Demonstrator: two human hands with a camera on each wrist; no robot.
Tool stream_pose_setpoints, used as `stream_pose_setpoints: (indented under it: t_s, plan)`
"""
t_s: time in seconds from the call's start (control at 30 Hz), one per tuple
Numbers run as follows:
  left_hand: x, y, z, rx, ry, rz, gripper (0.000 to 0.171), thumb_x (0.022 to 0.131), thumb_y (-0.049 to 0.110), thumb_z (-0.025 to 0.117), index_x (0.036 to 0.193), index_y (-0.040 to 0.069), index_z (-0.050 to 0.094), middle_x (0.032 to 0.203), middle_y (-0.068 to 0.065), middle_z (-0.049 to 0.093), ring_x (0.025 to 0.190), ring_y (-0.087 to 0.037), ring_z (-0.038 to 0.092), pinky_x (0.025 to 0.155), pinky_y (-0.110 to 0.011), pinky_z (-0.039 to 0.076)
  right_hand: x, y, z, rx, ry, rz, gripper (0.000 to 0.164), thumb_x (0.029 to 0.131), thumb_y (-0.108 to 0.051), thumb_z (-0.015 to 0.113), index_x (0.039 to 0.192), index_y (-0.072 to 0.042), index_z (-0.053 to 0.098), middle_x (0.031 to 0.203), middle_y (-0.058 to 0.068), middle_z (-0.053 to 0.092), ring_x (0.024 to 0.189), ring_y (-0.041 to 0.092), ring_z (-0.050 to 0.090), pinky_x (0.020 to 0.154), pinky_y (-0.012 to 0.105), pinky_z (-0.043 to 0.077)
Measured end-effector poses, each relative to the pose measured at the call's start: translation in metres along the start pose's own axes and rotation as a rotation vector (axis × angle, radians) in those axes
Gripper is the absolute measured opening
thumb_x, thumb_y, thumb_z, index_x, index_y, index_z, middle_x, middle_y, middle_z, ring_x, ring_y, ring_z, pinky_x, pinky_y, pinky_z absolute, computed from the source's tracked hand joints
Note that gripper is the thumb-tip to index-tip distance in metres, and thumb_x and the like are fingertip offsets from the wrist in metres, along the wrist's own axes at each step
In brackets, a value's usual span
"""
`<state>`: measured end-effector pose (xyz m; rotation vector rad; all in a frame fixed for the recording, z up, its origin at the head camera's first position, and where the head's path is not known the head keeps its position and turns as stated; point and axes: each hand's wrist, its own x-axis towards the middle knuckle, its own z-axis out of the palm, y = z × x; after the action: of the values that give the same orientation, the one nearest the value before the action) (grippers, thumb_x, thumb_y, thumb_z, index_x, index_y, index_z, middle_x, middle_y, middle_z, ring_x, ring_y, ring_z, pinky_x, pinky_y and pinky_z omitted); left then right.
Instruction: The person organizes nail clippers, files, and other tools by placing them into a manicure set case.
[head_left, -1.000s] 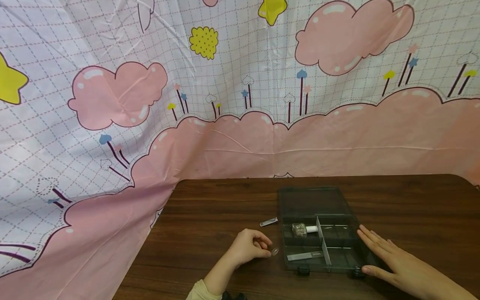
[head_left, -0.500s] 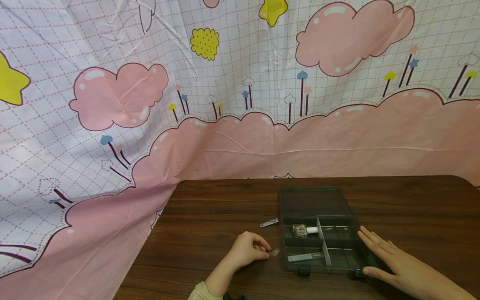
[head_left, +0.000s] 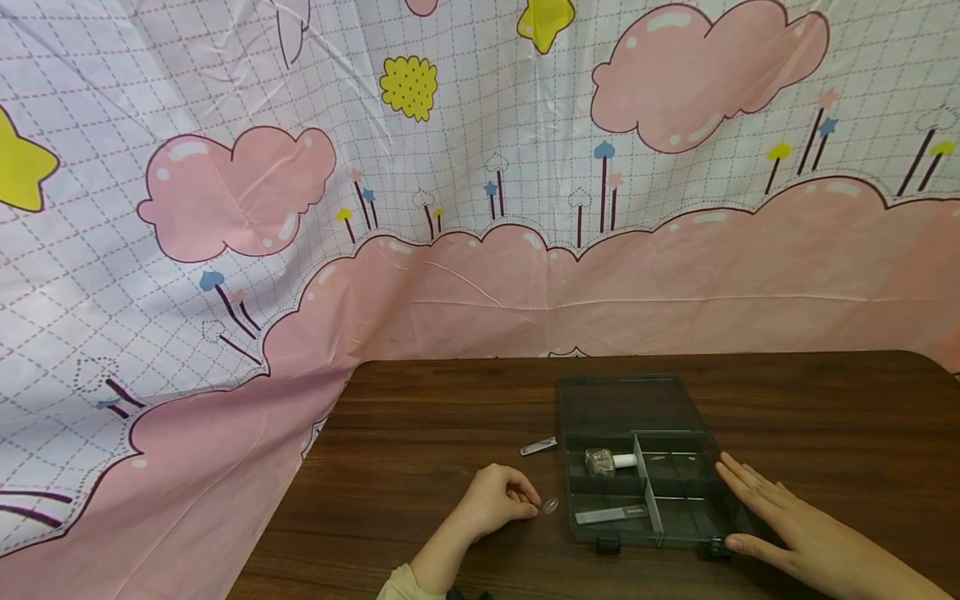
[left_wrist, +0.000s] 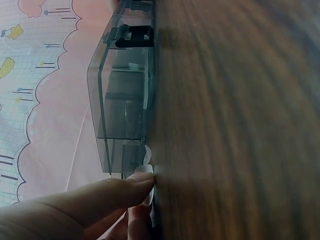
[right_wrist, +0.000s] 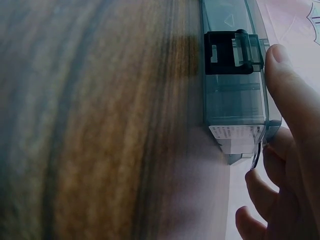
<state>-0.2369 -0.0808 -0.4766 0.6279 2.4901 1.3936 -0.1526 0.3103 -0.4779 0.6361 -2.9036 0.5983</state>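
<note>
With twelve o'clock at the far side of the table [head_left: 427, 425], we see the left hand [head_left: 495, 502] low over the wood, its fingers curled and narrow, the thumb near the forefinger; we cannot tell whether anything sits between the tips. A small clear oval piece [head_left: 551, 506] lies just beside them at the hand's three o'clock, between the hand and a dark see-through box [head_left: 626, 404]. On the box's three o'clock side we find the right hand [head_left: 783, 517], its fingers straight and the thumb spread wide, resting against the box near a black latch [right_wrist: 232, 52]; a printed label [right_wrist: 235, 132] shows on the box's end. A nail clipper [head_left: 538, 446] lies on the table at the left hand's one o'clock. Around the crossing of the dividers, we make out a squat bottle [head_left: 600, 462] with a white cap at ten o'clock and a flat strip [head_left: 611, 514] towards eight. Beyond, at twelve, we have a patterned cloth [head_left: 480, 283] with pink clouds.
</note>
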Motion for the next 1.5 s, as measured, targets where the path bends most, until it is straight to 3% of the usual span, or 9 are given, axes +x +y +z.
stream_pose_setpoints:
  t_s: [0.2,0.3,0.43,0.53,0.73,1.0,1.23,1.5]
  plan:
    - [0.001,0.001,-0.002,-0.042,-0.009,0.007,0.007,0.076,-0.001,0.077,0.076,0.005,0.074,0.065,0.001,0.063,0.052,-0.005,0.052,0.049,-0.019,0.041,0.000,0.001,0.000,0.013,-0.001,-0.003,0.081,0.092,-0.042,0.061,0.155,-0.021,0.014,0.159,0.005,0.010,0.128,-0.019,-0.012,0.093,0.001,-0.010]
    - [0.001,0.002,-0.003,-0.072,-0.021,0.008,0.003,0.079,0.002,0.075,0.080,0.003,0.073,0.068,0.001,0.063,0.054,-0.006,0.052,0.051,-0.019,0.042,0.000,0.001,0.000,0.047,-0.013,0.008,0.080,0.092,-0.041,0.060,0.155,-0.022,0.014,0.159,0.005,0.009,0.128,-0.019,-0.012,0.103,0.011,-0.010]
    - [0.000,0.004,-0.003,-0.130,-0.038,-0.006,0.003,0.083,0.004,0.072,0.083,0.004,0.070,0.071,-0.002,0.065,0.058,-0.011,0.058,0.053,-0.022,0.047,0.001,-0.001,0.000,0.030,-0.001,-0.003,0.081,0.091,-0.041,0.062,0.155,-0.021,0.015,0.159,0.004,0.011,0.129,-0.019,-0.011,0.104,0.010,-0.007]
    - [0.001,0.006,-0.002,-0.179,-0.039,-0.009,0.003,0.084,0.003,0.070,0.084,0.004,0.068,0.072,-0.007,0.067,0.060,-0.018,0.063,0.052,-0.026,0.049,0.001,-0.001,-0.001,-0.017,0.021,-0.018,0.082,0.090,-0.043,0.063,0.155,-0.020,0.017,0.158,0.000,0.011,0.129,-0.019,-0.010,0.095,0.000,-0.006]
    - [0.003,0.014,-0.002,-0.211,-0.005,0.037,0.005,0.083,0.002,0.072,0.087,0.000,0.072,0.076,-0.006,0.068,0.065,-0.030,0.066,0.057,-0.034,0.054,0.001,0.001,-0.001,-0.022,0.022,-0.029,0.083,0.091,-0.042,0.063,0.155,-0.019,0.016,0.158,0.003,0.011,0.129,-0.018,-0.011,0.095,0.000,-0.008]
    - [0.010,0.032,0.000,-0.211,0.032,0.148,0.005,0.080,0.008,0.077,0.084,0.007,0.076,0.079,0.002,0.070,0.065,-0.012,0.065,0.057,-0.023,0.051,0.001,0.001,0.000,0.013,0.004,-0.008,0.081,0.092,-0.042,0.061,0.155,-0.021,0.015,0.158,0.006,0.012,0.128,-0.018,-0.011,0.098,0.005,-0.010]
    - [0.015,0.051,0.010,-0.221,-0.020,0.187,0.009,0.081,0.011,0.076,0.087,0.004,0.075,0.075,0.005,0.069,0.063,-0.025,0.067,0.055,-0.033,0.054,0.002,-0.001,-0.001,0.012,0.006,-0.016,0.082,0.090,-0.042,0.063,0.155,-0.021,0.016,0.156,0.012,0.018,0.129,-0.019,-0.010,0.094,-0.001,-0.008]
    - [0.023,0.076,0.032,-0.214,-0.105,0.216,0.011,0.083,0.010,0.074,0.091,0.003,0.076,0.084,0.005,0.071,0.068,-0.004,0.066,0.063,-0.023,0.054,0.002,0.000,-0.001,0.021,0.008,-0.018,0.082,0.091,-0.041,0.062,0.155,-0.020,0.015,0.158,0.009,0.015,0.130,-0.018,-0.009,0.097,0.003,-0.012]
